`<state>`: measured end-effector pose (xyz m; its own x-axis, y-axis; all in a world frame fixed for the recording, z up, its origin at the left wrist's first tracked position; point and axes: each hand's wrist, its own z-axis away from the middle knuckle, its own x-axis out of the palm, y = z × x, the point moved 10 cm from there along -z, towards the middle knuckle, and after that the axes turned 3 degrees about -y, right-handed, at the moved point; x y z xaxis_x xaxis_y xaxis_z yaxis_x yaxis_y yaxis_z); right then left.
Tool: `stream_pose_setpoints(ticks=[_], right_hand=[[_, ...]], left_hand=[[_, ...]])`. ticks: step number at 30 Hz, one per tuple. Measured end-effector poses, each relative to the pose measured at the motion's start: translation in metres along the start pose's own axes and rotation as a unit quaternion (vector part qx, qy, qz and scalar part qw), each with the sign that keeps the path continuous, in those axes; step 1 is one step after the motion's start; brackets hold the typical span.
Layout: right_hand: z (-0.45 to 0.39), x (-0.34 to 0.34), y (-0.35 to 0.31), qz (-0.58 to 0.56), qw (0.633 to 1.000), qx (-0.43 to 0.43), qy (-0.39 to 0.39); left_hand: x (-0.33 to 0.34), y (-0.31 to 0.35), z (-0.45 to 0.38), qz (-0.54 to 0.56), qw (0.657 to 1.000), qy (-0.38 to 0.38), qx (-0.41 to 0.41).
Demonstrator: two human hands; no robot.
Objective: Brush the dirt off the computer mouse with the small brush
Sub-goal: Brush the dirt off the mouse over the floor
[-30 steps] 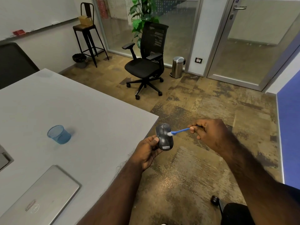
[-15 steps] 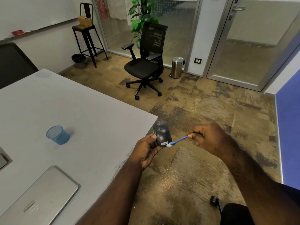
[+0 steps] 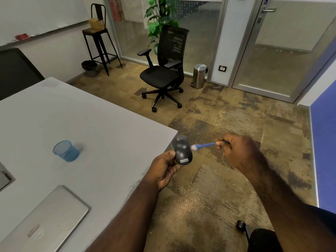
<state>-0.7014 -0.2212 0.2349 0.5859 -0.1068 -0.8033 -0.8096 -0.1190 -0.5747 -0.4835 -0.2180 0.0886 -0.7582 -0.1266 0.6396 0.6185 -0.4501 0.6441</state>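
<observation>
A dark grey computer mouse (image 3: pixel 181 149) with a white label at its near end is held in the air just past the corner of the table, top side up. My left hand (image 3: pixel 166 169) grips it from below and from the left. My right hand (image 3: pixel 236 151), blurred by motion, pinches the blue handle of a small brush (image 3: pixel 202 145). The brush's white bristle tip touches the right side of the mouse at about mid-length.
The grey table (image 3: pixel 81 124) on the left carries a blue mesh cup (image 3: pixel 66 150) and a closed silver laptop (image 3: pixel 41 222). A black office chair (image 3: pixel 163 70), a steel bin (image 3: pixel 199 75) and a tall stool (image 3: pixel 99 39) stand farther off on the carpet.
The brush tip has gone from the mouse's near end by the label up to its right side. My right hand rose with it. The mouse stays in my left hand.
</observation>
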Motion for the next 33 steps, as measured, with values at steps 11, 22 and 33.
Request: stream_pose_setpoints(ticks=[11,22,33], right_hand=[[-0.012,0.0,0.005,-0.067,0.995,0.074,0.031],[-0.01,0.008,0.008,-0.105,0.989,0.104,0.004],[0.002,0.026,0.024,-0.314,0.934,0.166,0.028]], left_hand=[[0.019,-0.007,0.007,-0.137,0.987,-0.084,-0.011],[0.02,-0.006,0.008,-0.146,0.985,-0.088,-0.012],[0.021,-0.013,0.01,-0.077,0.993,-0.085,-0.033]])
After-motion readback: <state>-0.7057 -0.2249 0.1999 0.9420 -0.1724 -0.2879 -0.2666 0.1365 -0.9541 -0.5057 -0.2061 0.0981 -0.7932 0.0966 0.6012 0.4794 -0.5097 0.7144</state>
